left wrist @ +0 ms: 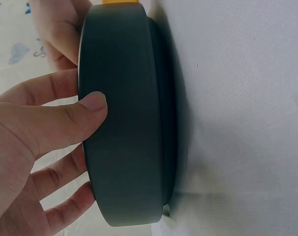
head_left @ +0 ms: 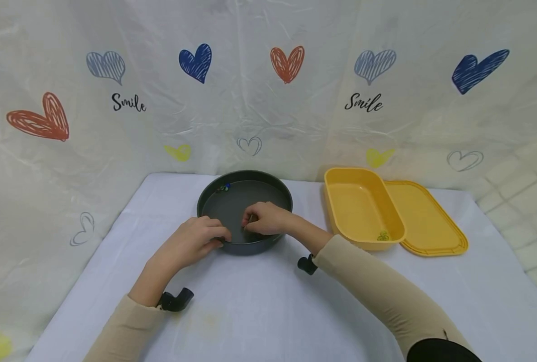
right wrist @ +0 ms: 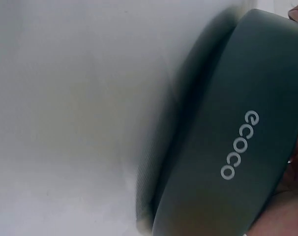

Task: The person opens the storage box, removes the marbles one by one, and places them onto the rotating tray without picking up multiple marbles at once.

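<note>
Left hand: the left hand (head_left: 195, 243) lies at the near-left rim of the round dark grey tray (head_left: 232, 200), wrist low over the table, beige sleeve reaching back to the near edge. In the left wrist view the thumb (left wrist: 85, 115) presses flat against the tray's outer wall (left wrist: 124, 118) while the other fingers curl over the rim to the inside, so the hand grips the rim.

Right hand: the right hand (head_left: 264, 218) reaches over the tray's near rim, knuckles up, fingers bent down onto the floor inside. They look pinched together, but whether they hold anything cannot be told. The right wrist view shows only the tray's outer wall (right wrist: 237, 147), printed "ecoco".

Tray: it sits flat on the white tablecloth (head_left: 259, 301), near the table's far middle, close to the heart-printed backdrop (head_left: 250, 100).

Small pieces: a few small coloured beads (head_left: 223, 188) lie at the tray's far-left inner edge, well apart from both hands.

Open room: bare cloth lies in front of the tray and to its left.

Right side: a yellow rectangular plastic tub (head_left: 362, 208) stands just beside the tray, a small greenish item (head_left: 383, 235) in its near corner; its flat yellow lid (head_left: 426, 221) lies against the tub's far side.
</note>
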The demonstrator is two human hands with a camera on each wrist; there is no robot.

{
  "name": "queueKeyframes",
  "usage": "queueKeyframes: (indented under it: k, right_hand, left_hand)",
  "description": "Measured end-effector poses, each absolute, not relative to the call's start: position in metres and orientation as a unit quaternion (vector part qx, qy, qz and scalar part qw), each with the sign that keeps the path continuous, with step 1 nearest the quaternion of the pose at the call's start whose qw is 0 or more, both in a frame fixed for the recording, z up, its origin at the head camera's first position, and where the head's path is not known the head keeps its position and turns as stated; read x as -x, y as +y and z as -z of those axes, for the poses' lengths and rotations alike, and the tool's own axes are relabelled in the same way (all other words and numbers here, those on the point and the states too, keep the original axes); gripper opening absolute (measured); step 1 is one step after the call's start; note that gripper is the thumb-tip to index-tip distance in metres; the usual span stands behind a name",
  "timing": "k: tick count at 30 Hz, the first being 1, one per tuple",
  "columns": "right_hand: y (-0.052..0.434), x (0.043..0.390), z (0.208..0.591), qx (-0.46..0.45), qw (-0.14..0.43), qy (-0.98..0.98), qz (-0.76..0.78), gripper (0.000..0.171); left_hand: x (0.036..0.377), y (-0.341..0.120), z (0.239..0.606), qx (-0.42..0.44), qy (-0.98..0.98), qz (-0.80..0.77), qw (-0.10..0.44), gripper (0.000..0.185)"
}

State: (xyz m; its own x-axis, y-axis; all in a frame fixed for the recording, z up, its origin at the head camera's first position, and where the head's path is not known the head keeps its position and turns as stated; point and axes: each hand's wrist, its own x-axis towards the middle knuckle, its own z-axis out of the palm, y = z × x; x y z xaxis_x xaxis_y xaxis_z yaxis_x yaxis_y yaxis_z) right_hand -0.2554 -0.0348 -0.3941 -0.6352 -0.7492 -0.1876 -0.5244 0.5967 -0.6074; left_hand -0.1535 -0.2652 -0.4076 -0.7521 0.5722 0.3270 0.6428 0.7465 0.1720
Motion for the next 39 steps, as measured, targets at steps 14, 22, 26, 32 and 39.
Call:
queueKeyframes:
  k: [14, 22, 26, 32, 39]
  right_hand:
    - [0.013, 0.252, 0.364, 0.353, 0.171, 0.836, 0.384, 0.014]
    - [0.067, 0.252, 0.354, 0.305, 0.151, 0.843, 0.416, 0.012]
    - [0.096, 0.253, 0.352, 0.274, 0.143, 0.855, 0.416, 0.013]
    - [0.134, 0.251, 0.353, 0.252, 0.134, 0.871, 0.401, 0.016]
    - [0.17, 0.251, 0.358, 0.237, 0.143, 0.896, 0.348, 0.019]
  left_hand:
    - [0.153, -0.266, 0.409, 0.334, -0.921, 0.143, 0.139, 0.028]
    - [0.152, -0.266, 0.408, 0.331, -0.923, 0.14, 0.136, 0.028]
    - [0.153, -0.265, 0.408, 0.332, -0.923, 0.138, 0.136, 0.028]
    - [0.153, -0.265, 0.407, 0.33, -0.925, 0.137, 0.129, 0.029]
    - [0.153, -0.265, 0.408, 0.327, -0.926, 0.139, 0.128, 0.029]
